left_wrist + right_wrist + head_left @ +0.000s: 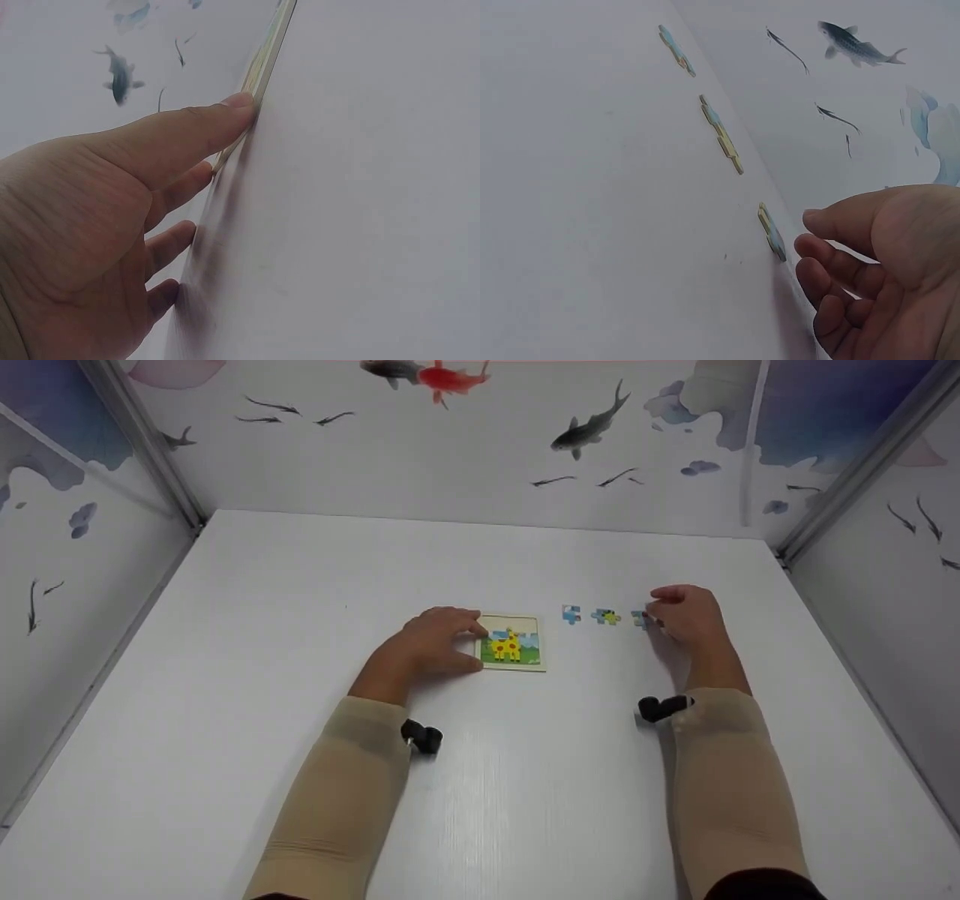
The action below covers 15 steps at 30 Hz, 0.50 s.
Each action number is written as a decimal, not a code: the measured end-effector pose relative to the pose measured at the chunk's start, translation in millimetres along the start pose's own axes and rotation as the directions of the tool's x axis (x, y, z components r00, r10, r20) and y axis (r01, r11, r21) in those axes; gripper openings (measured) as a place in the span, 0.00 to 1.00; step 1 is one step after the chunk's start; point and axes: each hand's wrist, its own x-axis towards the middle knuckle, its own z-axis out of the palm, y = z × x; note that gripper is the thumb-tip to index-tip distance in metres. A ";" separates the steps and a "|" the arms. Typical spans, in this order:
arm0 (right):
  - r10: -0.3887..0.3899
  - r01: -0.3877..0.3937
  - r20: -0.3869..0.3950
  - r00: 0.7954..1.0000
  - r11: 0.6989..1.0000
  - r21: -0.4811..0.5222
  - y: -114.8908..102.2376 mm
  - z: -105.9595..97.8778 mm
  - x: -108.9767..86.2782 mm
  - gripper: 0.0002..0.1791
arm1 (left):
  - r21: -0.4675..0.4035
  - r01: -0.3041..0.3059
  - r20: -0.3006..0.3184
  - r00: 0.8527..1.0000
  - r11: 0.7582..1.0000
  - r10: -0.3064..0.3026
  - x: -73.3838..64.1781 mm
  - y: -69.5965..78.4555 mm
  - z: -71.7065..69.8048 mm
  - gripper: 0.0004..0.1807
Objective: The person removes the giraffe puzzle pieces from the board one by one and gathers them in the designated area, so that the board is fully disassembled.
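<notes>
well, left hand point(435, 639): wide, touching mid-frame board point(519, 624)
right hand point(686, 615): narrow, holding nothing
nearby piece point(771, 231): likely light, stiff; pinch edges

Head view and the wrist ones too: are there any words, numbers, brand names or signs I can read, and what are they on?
None that I can read.
Puzzle board: just a giraffe picture.
Loose puzzle pieces: only colours show; anything tinier is too small to read.
Back wall: fish pictures, no writing.
</notes>
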 end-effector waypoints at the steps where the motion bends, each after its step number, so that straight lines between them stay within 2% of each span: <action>1: -0.001 0.001 -0.001 1.000 1.000 0.003 -1.9 0.8 -0.6 0.26 | -0.001 -0.001 -0.001 1.000 1.000 0.001 -0.2 0.1 -0.1 0.30; 6: -0.048 0.048 0.010 0.999 0.999 -0.025 -19.2 10.2 -7.8 0.25 | 0.013 -0.002 -0.004 1.000 1.000 0.002 0.9 0.3 0.1 0.30; 15: -0.156 0.160 0.054 0.986 0.983 -0.087 -55.7 40.1 -24.7 0.24 | 0.007 0.007 -0.007 1.000 1.000 -0.007 0.9 0.9 0.9 0.30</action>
